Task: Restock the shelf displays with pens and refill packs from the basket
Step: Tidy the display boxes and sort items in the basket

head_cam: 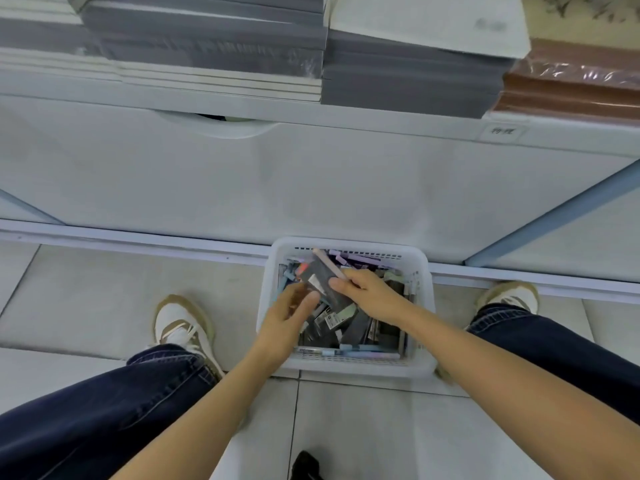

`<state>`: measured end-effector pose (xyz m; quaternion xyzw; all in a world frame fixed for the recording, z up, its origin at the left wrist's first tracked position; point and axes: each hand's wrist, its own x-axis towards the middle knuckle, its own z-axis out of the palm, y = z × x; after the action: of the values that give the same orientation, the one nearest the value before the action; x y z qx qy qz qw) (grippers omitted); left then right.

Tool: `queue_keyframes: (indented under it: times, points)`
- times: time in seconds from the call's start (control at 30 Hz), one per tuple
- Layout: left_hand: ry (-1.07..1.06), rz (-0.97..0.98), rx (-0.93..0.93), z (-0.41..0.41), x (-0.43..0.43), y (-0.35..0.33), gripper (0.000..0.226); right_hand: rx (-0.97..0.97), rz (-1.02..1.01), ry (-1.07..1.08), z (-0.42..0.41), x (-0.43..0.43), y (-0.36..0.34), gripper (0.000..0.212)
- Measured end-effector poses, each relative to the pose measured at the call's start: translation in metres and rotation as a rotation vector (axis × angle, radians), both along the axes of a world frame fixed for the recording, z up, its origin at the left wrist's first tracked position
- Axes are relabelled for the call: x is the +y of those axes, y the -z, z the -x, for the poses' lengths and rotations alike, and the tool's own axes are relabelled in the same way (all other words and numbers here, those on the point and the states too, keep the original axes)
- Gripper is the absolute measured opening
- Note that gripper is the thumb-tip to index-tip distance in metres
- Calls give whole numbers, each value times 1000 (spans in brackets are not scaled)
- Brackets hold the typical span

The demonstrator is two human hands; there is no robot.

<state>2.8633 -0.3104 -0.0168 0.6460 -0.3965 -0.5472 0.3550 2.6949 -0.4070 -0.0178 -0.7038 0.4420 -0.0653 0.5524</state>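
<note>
A white plastic basket [420,271] stands on the floor against the shelf base, filled with several pens and dark refill packs. My right hand [367,292] grips a pink pen [327,263] and a dark refill pack [320,277] held above the pile. My left hand [287,315] reaches in from the left, its fingers touching the lower edge of that same pack. Pastel pens [360,349] lie along the basket's near wall.
A white cabinet front [311,181] with a curved handle cutout rises behind the basket. Stacks of wrapped grey and brown notebooks [408,74] sit on the shelf above. My two shoes [180,327] flank the basket on the tiled floor.
</note>
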Motion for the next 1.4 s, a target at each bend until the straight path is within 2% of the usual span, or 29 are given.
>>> queue_keyframes:
  times: [0.07, 0.13, 0.2, 0.3, 0.37, 0.47, 0.6, 0.7, 0.77, 0.83, 0.93, 1.0, 1.13, 1.23, 1.4]
  points:
    - [-137, -100, 305, 15, -5, -4, 43, -84, -135, -33, -13, 8, -9, 30]
    - [-312, -117, 550, 21, -9, -9, 35, -152, -339, -25, -22, 15, -11, 31]
    - [-396, -132, 678, 20, -10, -11, 30, -188, -463, -23, -24, 20, -9, 25]
    - [-456, -131, 611, 14, -10, -8, 28, -139, -430, -28, -22, 17, -3, 24]
    - [-530, -130, 541, 8, -11, -3, 27, -68, -274, 44, -14, 10, 5, 29]
    - [-625, -168, 506, -3, -9, 4, 19, 110, 15, 109, 7, -1, 21, 21]
    - [-527, -253, 308, -8, -3, 18, 26, 352, 37, -60, 20, 6, 48, 33]
    - [-463, -274, 285, -7, 0, 21, 28, 433, 101, -117, 14, 17, 64, 53]
    - [-430, -277, 271, -7, -1, 20, 30, 455, 124, -92, 14, 17, 69, 54]
    - [-393, -277, 250, -7, -1, 20, 26, 457, 149, -94, 16, 13, 70, 34]
    - [-335, -284, 230, -7, 1, 21, 12, 332, 102, -45, 18, 10, 65, 22]
    - [-307, -279, 195, -5, 2, 21, 9, 233, 61, -2, 18, 7, 56, 20]
    - [-309, -233, 166, -2, -1, 14, 22, 113, -67, -18, 17, -6, 29, 27]
    - [-332, -206, 156, -2, -4, 4, 27, 105, -172, -102, 17, -15, 5, 18]
    - [-262, -128, 110, -4, -3, -15, 24, 99, -195, -128, 21, -26, -31, 14]
